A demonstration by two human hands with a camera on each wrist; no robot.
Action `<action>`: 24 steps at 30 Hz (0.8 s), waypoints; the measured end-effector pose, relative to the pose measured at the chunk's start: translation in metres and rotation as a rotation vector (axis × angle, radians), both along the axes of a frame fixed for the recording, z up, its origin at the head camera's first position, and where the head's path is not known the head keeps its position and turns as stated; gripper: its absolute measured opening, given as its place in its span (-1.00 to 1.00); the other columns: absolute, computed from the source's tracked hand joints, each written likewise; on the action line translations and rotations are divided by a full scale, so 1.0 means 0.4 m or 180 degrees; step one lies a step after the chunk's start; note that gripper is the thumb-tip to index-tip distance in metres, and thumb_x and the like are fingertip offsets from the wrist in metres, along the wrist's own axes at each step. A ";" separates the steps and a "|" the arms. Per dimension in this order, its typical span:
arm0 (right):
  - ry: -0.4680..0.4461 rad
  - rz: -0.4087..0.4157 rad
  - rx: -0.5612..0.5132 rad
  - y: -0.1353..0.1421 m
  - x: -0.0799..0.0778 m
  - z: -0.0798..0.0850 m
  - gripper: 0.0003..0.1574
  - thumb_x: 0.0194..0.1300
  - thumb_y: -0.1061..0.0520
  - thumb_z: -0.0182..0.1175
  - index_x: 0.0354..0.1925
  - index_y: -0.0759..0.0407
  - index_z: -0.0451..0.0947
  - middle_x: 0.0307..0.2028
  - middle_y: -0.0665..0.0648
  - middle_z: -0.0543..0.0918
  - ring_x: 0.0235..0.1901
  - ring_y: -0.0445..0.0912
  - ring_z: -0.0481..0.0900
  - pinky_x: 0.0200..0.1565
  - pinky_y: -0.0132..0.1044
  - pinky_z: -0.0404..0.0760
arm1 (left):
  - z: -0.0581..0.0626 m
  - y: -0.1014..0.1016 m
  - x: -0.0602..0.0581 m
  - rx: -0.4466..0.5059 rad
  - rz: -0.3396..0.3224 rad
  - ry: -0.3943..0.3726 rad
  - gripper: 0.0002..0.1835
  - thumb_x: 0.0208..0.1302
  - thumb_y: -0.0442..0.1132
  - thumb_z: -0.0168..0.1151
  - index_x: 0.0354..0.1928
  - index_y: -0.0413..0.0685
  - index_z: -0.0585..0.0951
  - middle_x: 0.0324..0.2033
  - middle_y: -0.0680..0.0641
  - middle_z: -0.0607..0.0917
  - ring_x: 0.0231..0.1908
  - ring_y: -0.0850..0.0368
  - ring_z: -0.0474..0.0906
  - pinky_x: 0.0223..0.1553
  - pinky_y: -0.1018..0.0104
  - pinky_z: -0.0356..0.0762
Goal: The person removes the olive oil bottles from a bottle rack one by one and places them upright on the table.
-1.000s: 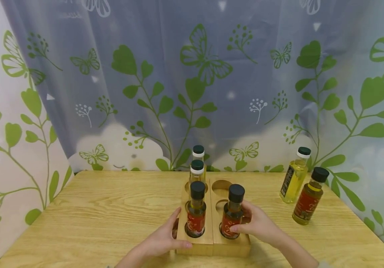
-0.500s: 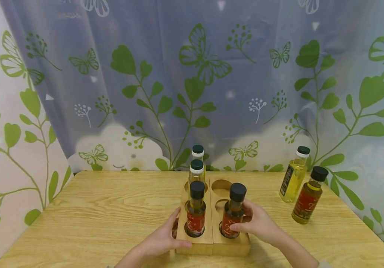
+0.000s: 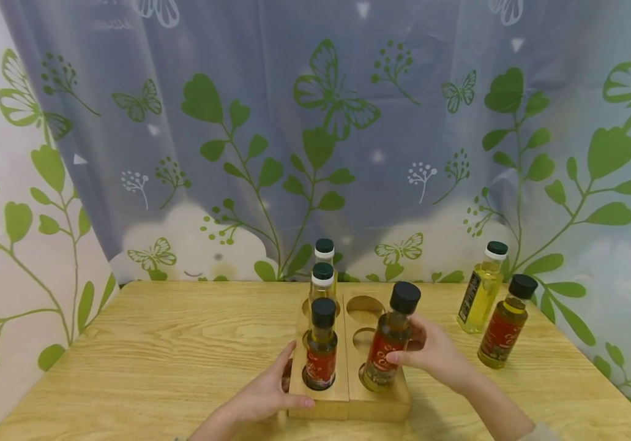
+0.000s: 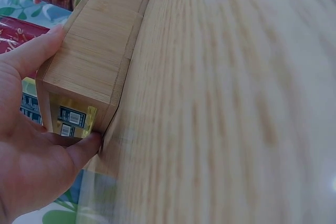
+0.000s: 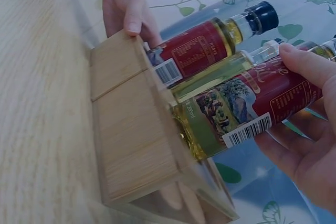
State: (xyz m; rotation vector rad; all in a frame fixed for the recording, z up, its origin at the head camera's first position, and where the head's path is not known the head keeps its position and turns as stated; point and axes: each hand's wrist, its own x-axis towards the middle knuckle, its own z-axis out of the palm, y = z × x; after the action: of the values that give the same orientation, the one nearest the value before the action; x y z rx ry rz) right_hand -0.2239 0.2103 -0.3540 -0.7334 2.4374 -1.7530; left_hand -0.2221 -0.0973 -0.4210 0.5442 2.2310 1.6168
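My right hand (image 3: 431, 355) grips a red-labelled olive oil bottle (image 5: 236, 103) with a black cap. The bottle leans right, its base at the front right hole of a wooden bottle rack (image 3: 376, 407). In the right wrist view most of its label shows above the rack top. My left hand (image 4: 37, 129) holds the rack's left front corner, thumb on the front and fingers at the open side. A second red-labelled bottle (image 3: 321, 361) stands in the front left hole. Behind it in the left row are two green-capped oil bottles (image 3: 323, 285), partly hidden.
Two more bottles stand on the table at the right: a yellow oil bottle (image 3: 480, 297) with a green cap and a red-labelled bottle (image 3: 505, 331). Bare wooden table (image 3: 194, 343) spreads to the left. A leaf-patterned curtain (image 3: 238, 153) hangs behind.
My right hand has raised the red-labelled bottle out of its hole and tilted it rightward; more of its lower part shows. My left hand stays on the rack.
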 end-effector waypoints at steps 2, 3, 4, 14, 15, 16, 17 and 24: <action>0.0051 -0.0018 0.0026 0.003 0.000 0.007 -0.27 0.12 0.18 0.34 0.15 0.49 0.28 -0.05 0.37 0.53 -0.18 0.03 0.58 -0.20 -0.23 0.59 | 0.000 0.000 0.000 -0.0019 0.0000 0.0020 0.19 0.03 -0.18 0.43 0.40 -0.32 -0.29 0.25 -0.51 0.17 0.17 -0.29 0.30 0.15 -0.12 0.23; 0.0067 -0.0015 0.0025 0.004 0.000 0.010 -0.28 0.12 0.19 0.33 0.14 0.50 0.29 -0.06 0.37 0.53 -0.19 0.01 0.58 -0.20 -0.23 0.59 | 0.000 0.000 0.001 -0.0026 -0.0001 0.0029 0.19 0.03 -0.18 0.43 0.40 -0.32 -0.29 0.25 -0.51 0.17 0.17 -0.29 0.29 0.15 -0.12 0.23; 0.0095 -0.0013 0.0029 0.005 0.000 0.013 -0.28 0.12 0.19 0.33 0.14 0.50 0.29 -0.06 0.37 0.53 -0.19 -0.01 0.59 -0.20 -0.23 0.59 | 0.000 0.000 0.001 -0.0035 -0.0003 0.0040 0.19 0.02 -0.18 0.43 0.40 -0.32 -0.29 0.25 -0.51 0.17 0.17 -0.30 0.29 0.15 -0.12 0.22; 0.0087 -0.0111 0.0093 0.020 0.002 0.037 -0.29 0.11 0.18 0.34 0.14 0.48 0.31 -0.10 0.33 0.56 -0.22 -0.07 0.60 -0.22 -0.23 0.60 | 0.001 0.001 -0.002 -0.0052 0.0007 0.0055 0.20 0.01 -0.17 0.44 0.41 -0.32 -0.28 0.25 -0.52 0.16 0.18 -0.31 0.28 0.15 -0.12 0.23; 0.0071 -0.0135 0.0098 0.023 0.003 0.039 -0.28 0.10 0.18 0.35 0.14 0.48 0.31 -0.11 0.32 0.56 -0.23 -0.07 0.60 -0.23 -0.23 0.60 | 0.001 0.001 -0.002 -0.0045 0.0003 0.0060 0.19 0.01 -0.18 0.44 0.41 -0.32 -0.28 0.25 -0.52 0.16 0.17 -0.31 0.29 0.15 -0.12 0.23; 0.0073 -0.0155 0.0109 0.025 0.004 0.040 -0.28 0.10 0.18 0.35 0.14 0.48 0.31 -0.11 0.32 0.56 -0.23 -0.07 0.60 -0.23 -0.23 0.59 | 0.000 0.000 -0.002 -0.0031 -0.0003 0.0060 0.19 0.02 -0.18 0.44 0.40 -0.33 -0.28 0.25 -0.52 0.16 0.17 -0.31 0.29 0.15 -0.11 0.23; 0.0094 -0.0165 0.0119 0.028 0.004 0.041 -0.28 0.10 0.18 0.35 0.14 0.49 0.30 -0.11 0.33 0.56 -0.24 -0.07 0.60 -0.24 -0.23 0.59 | 0.000 0.000 -0.002 -0.0015 -0.0008 0.0057 0.19 0.02 -0.19 0.43 0.40 -0.33 -0.29 0.25 -0.52 0.16 0.16 -0.31 0.30 0.15 -0.11 0.24; 0.0022 -0.0347 0.0152 0.052 0.007 0.044 -0.24 0.09 0.17 0.36 0.17 0.46 0.29 -0.07 0.36 0.55 -0.24 -0.04 0.61 -0.25 -0.22 0.60 | -0.003 -0.001 -0.002 -0.0011 -0.0038 0.0087 0.19 0.03 -0.20 0.43 0.40 -0.35 -0.30 0.24 -0.52 0.17 0.15 -0.29 0.32 0.15 -0.10 0.24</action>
State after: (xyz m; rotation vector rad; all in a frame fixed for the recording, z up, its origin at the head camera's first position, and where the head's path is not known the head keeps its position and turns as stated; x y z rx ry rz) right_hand -0.2211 0.2312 -0.3365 -0.6144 2.5598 -1.7238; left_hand -0.2230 -0.0975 -0.4220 0.5809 2.2453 1.6088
